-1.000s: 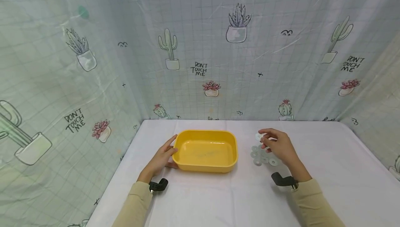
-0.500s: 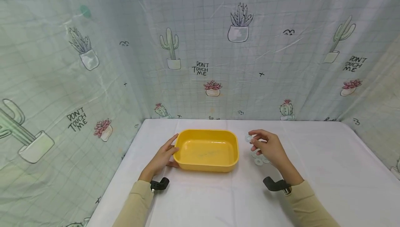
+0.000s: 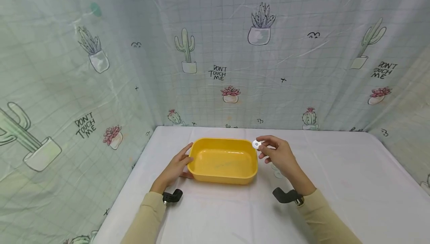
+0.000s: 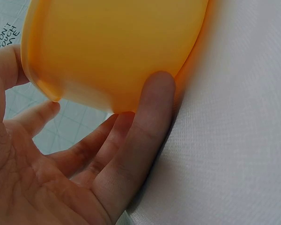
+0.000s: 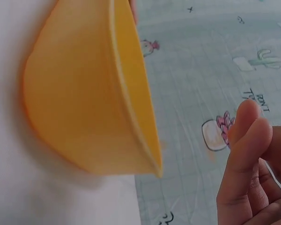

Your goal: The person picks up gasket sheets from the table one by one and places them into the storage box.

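Note:
A yellow plastic tub (image 3: 223, 180) stands on the white-covered table. My left hand (image 3: 173, 171) holds its left end, with fingers and thumb spread against the wall and rim; the left wrist view shows the thumb (image 4: 154, 108) pressed on the outer wall. My right hand (image 3: 277, 154) pinches a flat white washer (image 3: 256, 144) between thumb and fingertips, by the tub's far right rim. The right wrist view shows those fingers (image 5: 250, 145) beside the tub (image 5: 79, 103), the washer hidden. Several more washers (image 3: 278, 174) lie on the table, partly covered by my right hand.
The white tablecloth (image 3: 221, 214) reaches to a patterned cloth backdrop (image 3: 201, 98) behind and at both sides. Dark cameras (image 3: 285, 195) are strapped to both wrists.
My right hand has moved left with the washer, from above the loose washers to the tub's right rim. The left hand keeps its place on the tub.

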The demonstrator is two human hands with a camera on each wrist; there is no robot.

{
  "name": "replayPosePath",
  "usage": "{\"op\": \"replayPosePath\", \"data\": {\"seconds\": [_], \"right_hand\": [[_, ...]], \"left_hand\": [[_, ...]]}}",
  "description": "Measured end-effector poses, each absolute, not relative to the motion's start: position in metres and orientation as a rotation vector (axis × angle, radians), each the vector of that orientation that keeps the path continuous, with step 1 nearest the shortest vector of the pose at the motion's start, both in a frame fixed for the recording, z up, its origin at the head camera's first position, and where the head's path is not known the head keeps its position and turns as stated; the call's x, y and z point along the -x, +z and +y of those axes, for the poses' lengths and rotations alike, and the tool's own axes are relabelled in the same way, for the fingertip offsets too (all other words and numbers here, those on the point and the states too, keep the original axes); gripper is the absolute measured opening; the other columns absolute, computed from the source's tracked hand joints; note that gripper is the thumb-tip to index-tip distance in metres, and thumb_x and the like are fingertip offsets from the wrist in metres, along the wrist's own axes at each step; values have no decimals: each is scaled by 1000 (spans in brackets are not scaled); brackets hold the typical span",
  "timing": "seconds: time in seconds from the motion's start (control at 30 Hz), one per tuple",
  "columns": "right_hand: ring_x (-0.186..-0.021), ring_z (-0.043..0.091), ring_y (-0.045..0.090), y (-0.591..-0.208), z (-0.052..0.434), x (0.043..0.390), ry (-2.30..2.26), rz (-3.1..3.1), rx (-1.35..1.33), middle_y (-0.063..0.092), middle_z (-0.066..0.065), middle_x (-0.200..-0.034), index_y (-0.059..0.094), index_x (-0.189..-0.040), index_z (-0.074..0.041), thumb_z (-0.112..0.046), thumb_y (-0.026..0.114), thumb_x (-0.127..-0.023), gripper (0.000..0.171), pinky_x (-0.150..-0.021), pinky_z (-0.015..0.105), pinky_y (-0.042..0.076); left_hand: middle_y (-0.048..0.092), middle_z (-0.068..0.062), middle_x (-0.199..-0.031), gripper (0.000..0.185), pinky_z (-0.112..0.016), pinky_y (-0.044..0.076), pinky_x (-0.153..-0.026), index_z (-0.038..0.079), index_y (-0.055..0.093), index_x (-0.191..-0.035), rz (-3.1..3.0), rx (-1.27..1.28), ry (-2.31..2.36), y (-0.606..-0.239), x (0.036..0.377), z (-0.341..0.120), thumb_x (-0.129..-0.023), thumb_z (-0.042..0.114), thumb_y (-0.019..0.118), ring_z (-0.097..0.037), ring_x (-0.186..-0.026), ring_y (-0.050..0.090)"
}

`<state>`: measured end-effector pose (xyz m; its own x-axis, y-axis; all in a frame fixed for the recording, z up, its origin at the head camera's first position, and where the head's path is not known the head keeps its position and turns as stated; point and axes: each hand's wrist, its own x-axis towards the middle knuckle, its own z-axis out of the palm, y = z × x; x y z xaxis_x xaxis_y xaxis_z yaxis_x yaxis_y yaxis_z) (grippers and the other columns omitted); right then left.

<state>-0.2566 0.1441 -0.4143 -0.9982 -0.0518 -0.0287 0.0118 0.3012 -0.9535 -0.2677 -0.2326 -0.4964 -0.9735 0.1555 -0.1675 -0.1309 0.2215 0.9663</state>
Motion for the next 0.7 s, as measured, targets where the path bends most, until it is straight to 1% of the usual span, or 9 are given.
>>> {"op": "replayPosePath", "data": {"seconds": [0.07, 0.3, 0.5, 0.7], "right_hand": [[-74, 16, 69, -412, 139, 259, -1861, 2451, 39, 62, 9, -103, 64, -133, -11, -9, 62, -100, 33, -61, 22, 61], [-71, 12, 66, -405, 123, 264, -2020, 2240, 105, 64, 4, -98, 60, -137, -4, -7, 63, -100, 38, -60, 19, 58], [-70, 12, 66, -405, 107, 270, -2056, 2198, 132, 66, 2, -96, 61, -136, -6, -7, 63, -100, 36, -59, 17, 58], [-75, 14, 64, -408, 87, 276, -2121, 2126, 58, 65, 3, -97, 61, -138, -8, -9, 63, -100, 38, -62, 17, 58]], "left_hand": [[54, -21, -137, 62, -46, 67, -72, 45, 34, -157, 2264, -22, 1829, -496, 268, -233, -103, 24, 54, -26, -94, 70], [54, -21, -137, 61, -46, 67, -72, 45, 34, -157, 2262, -21, 1828, -496, 268, -234, -103, 24, 55, -26, -94, 70], [55, -21, -137, 61, -46, 67, -72, 44, 34, -157, 2268, -17, 1841, -496, 267, -234, -103, 24, 55, -25, -94, 70], [55, -20, -136, 62, -46, 67, -72, 44, 34, -157, 2276, -19, 1825, -496, 266, -234, -103, 25, 55, -25, -93, 70]]}}
